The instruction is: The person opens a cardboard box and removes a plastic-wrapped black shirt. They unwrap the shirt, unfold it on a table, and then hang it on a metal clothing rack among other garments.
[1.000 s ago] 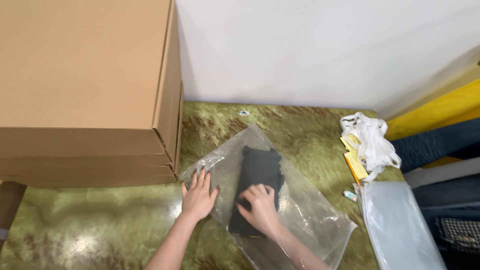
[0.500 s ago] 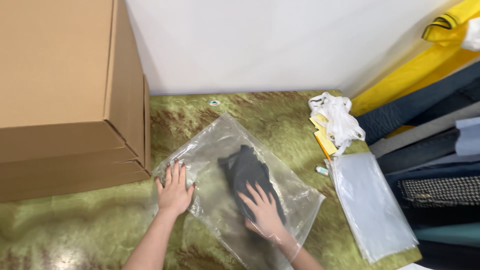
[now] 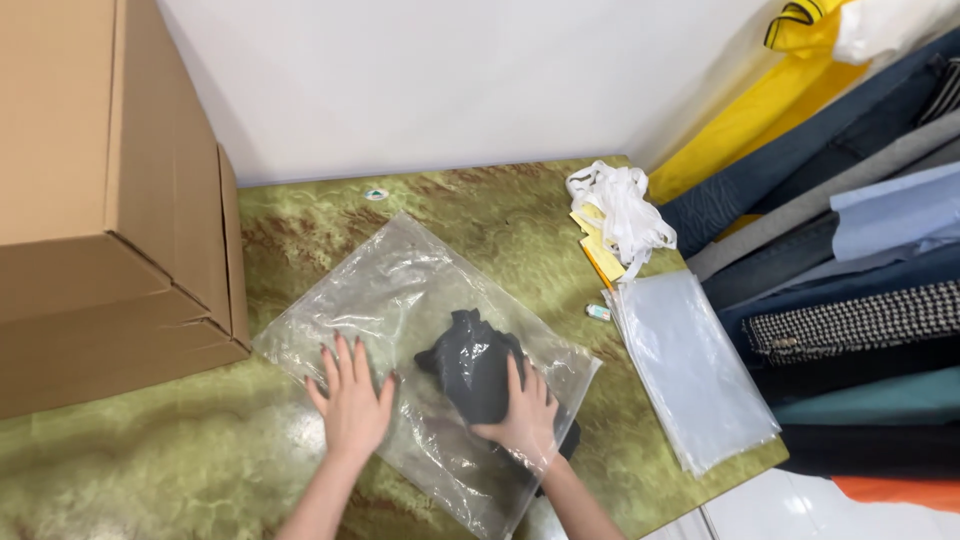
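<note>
Clear plastic bag [image 3: 400,300] lies flat on green marbled worktop [image 3: 150,460], dark folded garment [image 3: 475,365] inside it. Left hand [image 3: 352,403] spread flat, fingers wide, pressing empty part of bag. Right hand [image 3: 525,418] also flat and open, pressing down on garment through plastic. Big cardboard box [image 3: 100,210] just left of bag. Stack of clear bags [image 3: 690,370] off to right, white crumpled plastic [image 3: 620,215] and yellow tags [image 3: 598,255] behind it, folded fabrics [image 3: 850,280] piled at far right.
</note>
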